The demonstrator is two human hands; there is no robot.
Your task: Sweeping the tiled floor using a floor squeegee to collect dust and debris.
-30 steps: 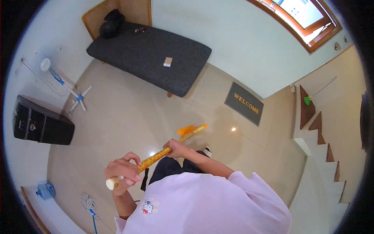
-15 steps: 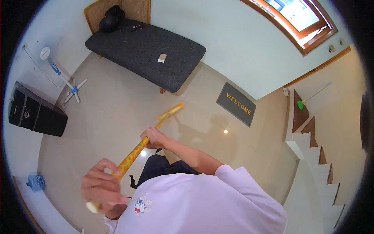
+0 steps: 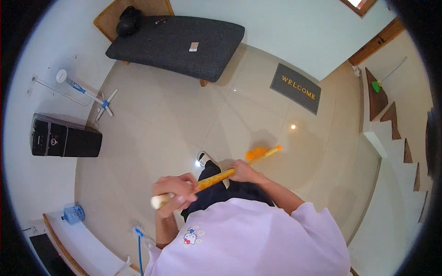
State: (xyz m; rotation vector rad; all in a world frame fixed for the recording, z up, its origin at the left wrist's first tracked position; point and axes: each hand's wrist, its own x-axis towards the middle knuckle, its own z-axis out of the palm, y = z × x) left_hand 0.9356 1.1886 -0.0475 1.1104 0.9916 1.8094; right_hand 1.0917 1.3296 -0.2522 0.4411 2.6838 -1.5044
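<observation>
I hold a long, slightly slanting pole with a yellow-and-orange mottled shaft across the front of my body. My left hand is closed around it close to its rounded, whitish end. Farther along, my right hand wraps the shaft near the middle. Beyond my right hand the pole reaches to an orange tip, with a blurred orange piece beside it; I cannot make out what kind of tool it is. Below the pole, a light shoe shows on the tiled floor.
A dark-cushioned daybed stands far ahead, and a grey doormat lies to its right. On the left are a standing fan, a black speaker box, a blue water bottle and a blue-handled brush. Stairs rise at the right.
Both hands and the pole have moved to the right, and the pole lies flatter. My view has shifted, bringing the blue-handled brush in at lower left.
</observation>
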